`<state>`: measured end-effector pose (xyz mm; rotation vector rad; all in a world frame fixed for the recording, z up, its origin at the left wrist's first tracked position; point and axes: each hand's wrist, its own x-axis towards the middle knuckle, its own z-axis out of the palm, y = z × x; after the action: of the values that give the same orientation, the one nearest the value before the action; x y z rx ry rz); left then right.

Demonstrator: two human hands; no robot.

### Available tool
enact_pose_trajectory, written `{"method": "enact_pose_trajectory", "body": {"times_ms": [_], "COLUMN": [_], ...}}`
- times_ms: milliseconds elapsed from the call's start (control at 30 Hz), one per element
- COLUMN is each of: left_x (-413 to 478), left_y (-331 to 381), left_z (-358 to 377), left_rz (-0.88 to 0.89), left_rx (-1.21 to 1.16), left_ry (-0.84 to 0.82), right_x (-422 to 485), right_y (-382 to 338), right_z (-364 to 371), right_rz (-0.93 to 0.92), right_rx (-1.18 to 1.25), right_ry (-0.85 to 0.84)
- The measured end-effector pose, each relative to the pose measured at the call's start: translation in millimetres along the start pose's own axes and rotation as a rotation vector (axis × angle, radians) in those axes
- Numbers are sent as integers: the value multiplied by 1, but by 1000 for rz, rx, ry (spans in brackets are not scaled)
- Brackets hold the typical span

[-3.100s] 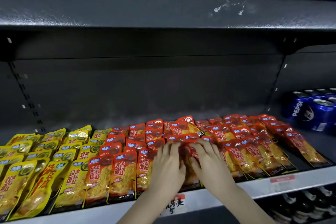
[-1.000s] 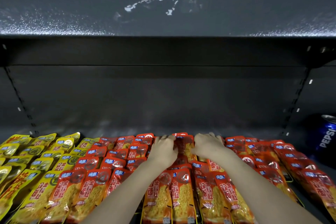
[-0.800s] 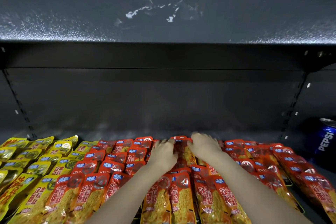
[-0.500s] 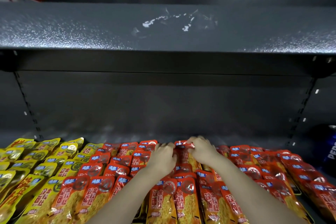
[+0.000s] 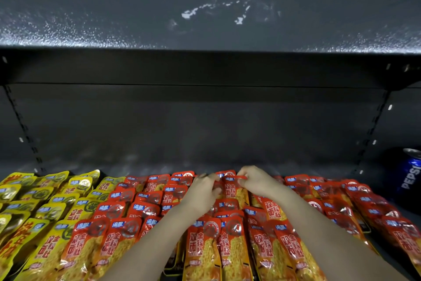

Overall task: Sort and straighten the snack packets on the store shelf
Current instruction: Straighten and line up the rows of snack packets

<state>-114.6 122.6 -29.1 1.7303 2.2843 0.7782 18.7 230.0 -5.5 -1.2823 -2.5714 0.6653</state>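
Observation:
Rows of red snack packets [image 5: 205, 246] cover the middle and right of the shelf, overlapping from front to back. Yellow snack packets [image 5: 45, 212] fill the left side. Both my hands reach to the back row. My right hand [image 5: 256, 181] pinches the top edge of a red packet [image 5: 234, 191] at the back. My left hand [image 5: 202, 191] grips the same packet's left side, fingers curled on it. The packet stands slightly raised between the two hands.
A dark shelf board [image 5: 205, 20] hangs close overhead. The dark back panel [image 5: 205, 125] stands just behind the packets, with a bare strip of shelf floor [image 5: 159, 164] in front of it. A blue Pepsi can [image 5: 411, 171] stands at the far right.
Both hands moved from the front rows to the back row. In the last second the fingers went from pressing flat on packets to pinching one red packet at its top edge.

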Motion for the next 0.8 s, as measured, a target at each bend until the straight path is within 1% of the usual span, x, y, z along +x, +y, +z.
{"method": "enact_pose_trajectory", "body": {"times_ms": [100, 233, 300, 500, 567, 633, 733, 800], "left_x": [-1, -5, -8, -17, -21, -24, -26, -26], "left_y": [-3, -9, -12, -15, -14, -14, -14, -16], "left_z": [-2, -13, -20, -29, -26, -23, -22, -22], "left_rz": [21, 56, 58, 14, 12, 19, 4, -38], "left_rx": [-10, 1, 1, -18, 4, 48, 139, 169], "left_ry": [36, 122, 139, 76, 52, 30, 19, -16], "right_x": [0, -2, -4, -16, -23, -29, -41, -45], "right_y": [-4, -8, -10, -20, -25, -28, -31, -31], "right_z": [4, 7, 7, 7, 8, 8, 9, 9], "right_rz": [-11, -12, -25, -127, -148, -163, -161, -168], "right_rx": [-76, -172, -214, -253, -282, -296, -316, -352], "right_ry": [-6, 38, 60, 162, 170, 110, -36, -52]}}
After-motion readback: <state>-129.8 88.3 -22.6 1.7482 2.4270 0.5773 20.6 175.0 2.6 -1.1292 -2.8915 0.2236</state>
